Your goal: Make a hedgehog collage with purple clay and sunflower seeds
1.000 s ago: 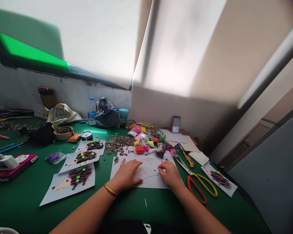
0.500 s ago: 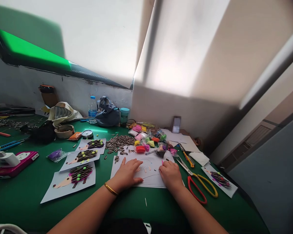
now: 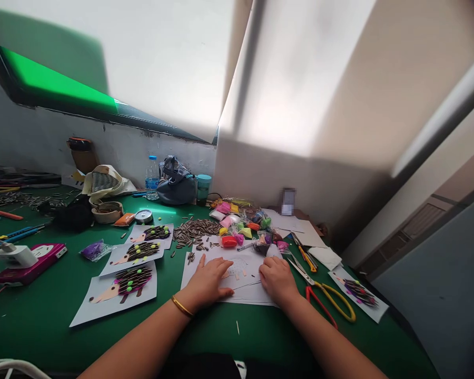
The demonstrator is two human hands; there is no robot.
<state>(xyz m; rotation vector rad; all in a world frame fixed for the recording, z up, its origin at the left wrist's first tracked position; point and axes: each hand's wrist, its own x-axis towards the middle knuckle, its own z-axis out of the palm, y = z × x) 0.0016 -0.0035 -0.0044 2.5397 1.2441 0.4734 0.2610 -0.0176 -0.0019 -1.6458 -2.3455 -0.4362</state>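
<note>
My left hand lies open on the white paper, fingers spread and thumb out to the right. Between my hands, a faint hedgehog outline is drawn on the paper, with small peach-coloured pieces on its lower part. My right hand rests on the paper's right side with its fingers curled under; what they hold, if anything, is hidden. Just beyond the paper are sunflower seeds and bags of coloured clay. Large scissors with red and yellow handles lie beside my right hand.
Finished hedgehog pictures lie at left and a similar card at right. A pink power bank, purple clay bag, water bottle, blue bag and teal-lidded cup stand around. A toothpick lies in front.
The view has shifted slightly. My right hand has turned a little and its fingers now cover the small pink piece that showed at their tips. My left hand stays in place.
</note>
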